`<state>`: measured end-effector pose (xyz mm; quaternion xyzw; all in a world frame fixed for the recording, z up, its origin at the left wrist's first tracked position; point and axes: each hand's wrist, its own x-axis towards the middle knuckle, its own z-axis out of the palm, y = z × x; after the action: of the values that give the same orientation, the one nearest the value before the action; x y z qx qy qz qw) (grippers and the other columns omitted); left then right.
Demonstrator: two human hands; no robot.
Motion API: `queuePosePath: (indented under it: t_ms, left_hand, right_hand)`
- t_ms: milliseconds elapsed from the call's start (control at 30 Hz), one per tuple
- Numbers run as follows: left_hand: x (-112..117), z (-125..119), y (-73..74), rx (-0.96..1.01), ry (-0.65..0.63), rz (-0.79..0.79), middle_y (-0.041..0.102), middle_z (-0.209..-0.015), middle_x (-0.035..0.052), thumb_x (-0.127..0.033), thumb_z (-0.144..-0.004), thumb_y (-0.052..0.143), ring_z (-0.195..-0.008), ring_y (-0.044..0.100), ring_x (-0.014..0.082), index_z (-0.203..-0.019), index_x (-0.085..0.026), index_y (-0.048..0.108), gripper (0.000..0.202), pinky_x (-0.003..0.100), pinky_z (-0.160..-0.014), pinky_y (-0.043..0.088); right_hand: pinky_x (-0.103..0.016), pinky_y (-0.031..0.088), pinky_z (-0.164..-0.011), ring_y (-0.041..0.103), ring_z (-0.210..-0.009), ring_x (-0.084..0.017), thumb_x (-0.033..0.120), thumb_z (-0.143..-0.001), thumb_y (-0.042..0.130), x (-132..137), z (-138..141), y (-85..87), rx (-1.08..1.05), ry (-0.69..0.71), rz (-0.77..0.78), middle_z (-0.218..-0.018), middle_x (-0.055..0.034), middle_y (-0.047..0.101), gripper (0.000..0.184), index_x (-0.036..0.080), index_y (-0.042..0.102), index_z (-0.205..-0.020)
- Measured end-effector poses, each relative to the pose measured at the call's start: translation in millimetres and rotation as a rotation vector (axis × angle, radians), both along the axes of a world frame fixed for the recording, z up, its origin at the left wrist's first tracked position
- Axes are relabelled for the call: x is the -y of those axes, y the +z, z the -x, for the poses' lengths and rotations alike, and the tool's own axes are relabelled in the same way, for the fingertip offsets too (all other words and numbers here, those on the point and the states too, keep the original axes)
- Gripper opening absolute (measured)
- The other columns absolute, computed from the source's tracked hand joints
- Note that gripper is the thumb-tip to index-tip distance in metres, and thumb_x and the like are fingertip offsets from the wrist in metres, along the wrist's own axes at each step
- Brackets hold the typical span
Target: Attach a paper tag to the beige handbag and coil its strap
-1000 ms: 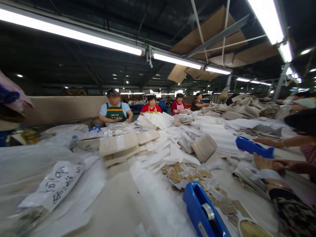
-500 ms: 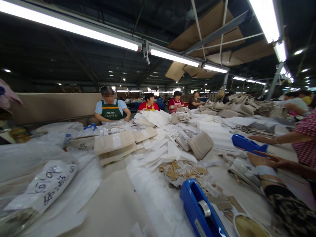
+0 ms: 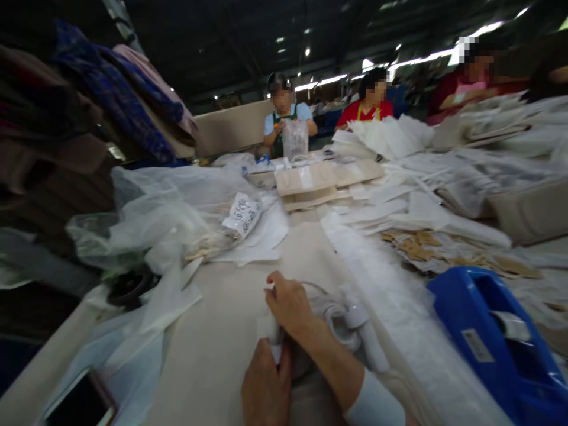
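My left hand (image 3: 266,378) is low in the middle of the head view, its fingers closed on a white wrapping piece (image 3: 266,328) that looks like thin foam or paper. Just above it, my right hand (image 3: 290,305) reaches across from the right with fingers bent together. A small bit of white shows at its fingertips; blur hides exactly what it is. Under and beside my right forearm lies a greyish bundle (image 3: 339,319) with looped, strap-like parts and white wrapping. Part of this bundle is hidden by the arm.
A blue tape dispenser (image 3: 479,343) stands at right beside a long white wrapping strip (image 3: 377,278). Brown tags (image 3: 417,245) lie behind it. Clear plastic bags (image 3: 164,201), a phone (image 3: 82,402) and a plant pot (image 3: 128,288) are at left. Co-workers sit across the table beyond beige bags (image 3: 306,177).
The view has swung left and down. Both my hands now show, working at the white wrapping piece. The co-worker opposite now holds up a clear bag.
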<state>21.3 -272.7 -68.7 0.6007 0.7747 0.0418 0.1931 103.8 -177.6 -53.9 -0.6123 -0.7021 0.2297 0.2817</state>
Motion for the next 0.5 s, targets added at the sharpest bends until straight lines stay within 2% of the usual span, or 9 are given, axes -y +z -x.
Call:
queuePosePath:
  t_ms: [100, 200, 300, 367, 433, 500]
  left_hand:
    - [-4, -6, 4.5, 0.006, 0.017, 0.122, 0.068, -0.09, 0.0105, -0.03, -0.094, 0.036, -0.088, 0.065, 0.0242, -0.093, -0.016, 0.053, 0.022, 0.031, -0.071, 0.044]
    - [-5, -12, 7.8, -0.007, 0.045, 0.116, 0.067, -0.093, 0.0117, -0.03, -0.094, 0.034, -0.091, 0.064, 0.025, -0.095, -0.015, 0.051, 0.022, 0.031, -0.072, 0.043]
    - [-4, -16, 3.6, -0.006, 0.097, 0.057, 0.067, -0.095, 0.0141, -0.033, -0.094, 0.033, -0.092, 0.064, 0.0267, -0.098, -0.014, 0.049, 0.026, 0.032, -0.072, 0.043]
    - [-3, -14, -3.7, 0.021, 0.119, 0.011, 0.067, -0.095, 0.0151, -0.035, -0.093, 0.033, -0.092, 0.064, 0.0278, -0.097, -0.013, 0.049, 0.027, 0.033, -0.072, 0.044]
    - [-1, -8, -14.4, 0.073, 0.106, -0.061, 0.067, -0.095, 0.0148, -0.03, -0.092, 0.035, -0.09, 0.065, 0.027, -0.097, -0.013, 0.05, 0.024, 0.033, -0.071, 0.045]
    - [0, 0, -27.6, 0.126, 0.058, -0.214, 0.068, -0.093, 0.012, -0.022, -0.085, 0.041, -0.085, 0.065, 0.0241, -0.095, -0.015, 0.052, 0.016, 0.031, -0.069, 0.047]
  right_hand:
    - [-0.025, 0.04, -0.068, 0.065, -0.079, -0.018, 0.016, -0.084, 0.049, -2, -2, -2.4, -0.005, -0.016, 0.034, -0.081, -0.0058, 0.069, 0.021, 0.017, 0.055, -0.104]
    - [-0.024, 0.039, -0.067, 0.065, -0.077, -0.017, 0.017, -0.085, 0.05, 0, -2, -4.7, 0.027, -0.026, 0.022, -0.078, -0.0045, 0.068, 0.019, 0.018, 0.055, -0.103]
    - [-0.024, 0.04, -0.067, 0.065, -0.079, -0.017, 0.024, -0.087, 0.052, 4, 1, -3.2, 0.061, 0.01, -0.038, -0.079, -0.0039, 0.068, 0.015, 0.019, 0.056, -0.1]
    - [-0.025, 0.041, -0.066, 0.064, -0.08, -0.018, 0.032, -0.089, 0.05, 10, 5, 5.4, 0.091, 0.034, -0.088, -0.086, -0.0054, 0.067, 0.016, 0.018, 0.057, -0.096]
    - [-0.027, 0.042, -0.064, 0.064, -0.079, -0.02, 0.037, -0.091, 0.047, 22, 10, 20.9, 0.125, 0.034, -0.13, -0.096, -0.008, 0.064, 0.022, 0.018, 0.057, -0.096]
    - [-0.029, 0.043, -0.064, 0.063, -0.08, -0.022, 0.039, -0.09, 0.046, 41, 13, 37.5, 0.155, 0.018, -0.179, -0.102, -0.0096, 0.061, 0.024, 0.019, 0.055, -0.099]
